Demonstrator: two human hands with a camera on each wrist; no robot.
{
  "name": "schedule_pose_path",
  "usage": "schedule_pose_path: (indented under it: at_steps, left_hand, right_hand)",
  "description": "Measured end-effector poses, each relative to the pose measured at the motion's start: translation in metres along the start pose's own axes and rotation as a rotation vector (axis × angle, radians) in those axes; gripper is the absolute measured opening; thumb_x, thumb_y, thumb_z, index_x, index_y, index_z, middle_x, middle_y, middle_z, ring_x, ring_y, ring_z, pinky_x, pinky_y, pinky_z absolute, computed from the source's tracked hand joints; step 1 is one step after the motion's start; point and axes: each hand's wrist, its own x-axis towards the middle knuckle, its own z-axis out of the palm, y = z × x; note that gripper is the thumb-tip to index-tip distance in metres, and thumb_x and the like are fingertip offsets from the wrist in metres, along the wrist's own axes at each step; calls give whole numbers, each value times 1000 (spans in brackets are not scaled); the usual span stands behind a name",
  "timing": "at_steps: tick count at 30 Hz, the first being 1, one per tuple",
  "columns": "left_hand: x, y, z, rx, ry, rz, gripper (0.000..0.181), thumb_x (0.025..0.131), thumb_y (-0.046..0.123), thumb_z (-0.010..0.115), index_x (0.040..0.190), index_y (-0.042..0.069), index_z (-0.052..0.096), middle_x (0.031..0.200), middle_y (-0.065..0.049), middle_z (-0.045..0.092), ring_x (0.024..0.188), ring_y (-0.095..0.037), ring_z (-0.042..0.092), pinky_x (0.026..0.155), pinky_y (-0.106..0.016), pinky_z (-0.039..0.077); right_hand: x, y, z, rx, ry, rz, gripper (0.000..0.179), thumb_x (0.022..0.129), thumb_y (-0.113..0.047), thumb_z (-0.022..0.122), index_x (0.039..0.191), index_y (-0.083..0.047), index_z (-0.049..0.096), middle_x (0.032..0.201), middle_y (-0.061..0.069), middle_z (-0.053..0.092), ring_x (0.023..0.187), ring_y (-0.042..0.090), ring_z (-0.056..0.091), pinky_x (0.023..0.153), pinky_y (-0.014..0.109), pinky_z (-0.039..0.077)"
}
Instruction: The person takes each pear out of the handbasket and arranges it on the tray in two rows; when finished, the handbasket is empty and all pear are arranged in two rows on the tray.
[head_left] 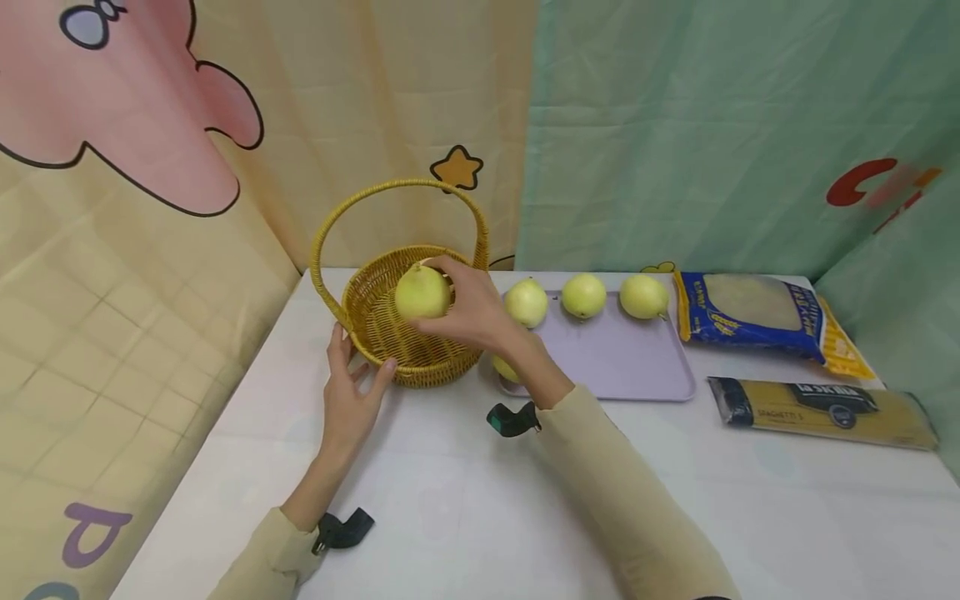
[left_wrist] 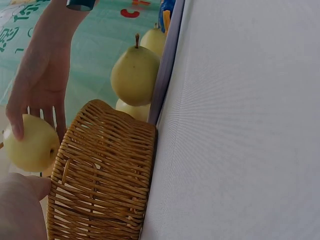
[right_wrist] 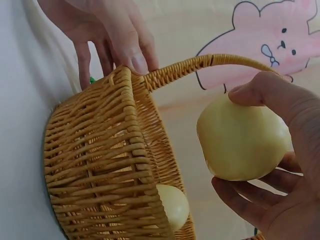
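Observation:
My right hand [head_left: 480,308] holds a pale yellow-green pear [head_left: 422,293] between thumb and fingers, over the opening of a woven wicker basket [head_left: 412,371] with a tall hoop handle. At the basket's near left rim is my left hand [head_left: 351,400], its thumb on the rim close to the handle's foot and its fingers along the outer wall. Another pear [right_wrist: 173,206] shows inside the rim in the right wrist view; from the head, my right hand hides that side. Several more pears [head_left: 583,296] sit on a lilac tray [head_left: 615,367], one partly covered by my right wrist.
Right of the tray lies a blue and yellow bag [head_left: 757,317], with a long spaghetti packet [head_left: 832,412] in front of it. Printed curtains [head_left: 675,133] hang behind and beside the white table [head_left: 450,500]. The basket's handle [head_left: 401,183] arches above its opening.

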Motion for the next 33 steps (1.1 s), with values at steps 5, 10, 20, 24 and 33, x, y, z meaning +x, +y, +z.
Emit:
schedule_pose_path:
  at_steps: [5, 10, 20, 24, 33]
  left_hand:
    - [1, 1, 0, -5, 0, 13, 97, 104, 31, 69, 171, 20, 0, 173, -18, 24, 156, -36, 34, 120, -58, 43]
    - [2, 4, 0, -9, 1, 21, 98, 103, 30, 70, 171, 18, 1, 172, -20, 26, 156, -36, 34, 120, -57, 44]
    - [4, 4, 3, -17, -12, 25, 97, 103, 29, 70, 171, 17, 0, 171, -21, 27, 155, -37, 35, 120, -58, 43]
    - [4, 4, 1, -10, -16, 12, 97, 103, 30, 70, 171, 18, 1, 171, -20, 26, 155, -37, 35, 120, -58, 43]
    - [0, 3, -2, -3, -9, -4, 97, 103, 30, 69, 171, 18, 0, 172, -19, 25, 156, -36, 34, 120, -57, 43]
  right_hand:
    - [-15, 0, -20, -17, 27, -24, 78, 81, -41, 86, 148, -13, 57, 132, 5, 69, 107, 19, 67, 87, 38, 60]
    - [-30, 0, -40, -4, 39, -26, 79, 84, -43, 86, 149, -11, 56, 133, 7, 69, 109, 21, 71, 88, 38, 64]
    - [-66, 18, -69, -22, 64, 36, 76, 85, -41, 88, 148, -16, 55, 135, 2, 68, 112, 24, 70, 92, 40, 64]
    - [-84, 24, -76, -28, 83, 27, 73, 85, -34, 87, 148, -13, 56, 136, 3, 67, 115, 23, 69, 93, 41, 64]
    - [-125, 43, -94, -92, 128, 166, 74, 86, -34, 87, 147, -5, 55, 133, 13, 66, 115, 31, 69, 93, 46, 64]
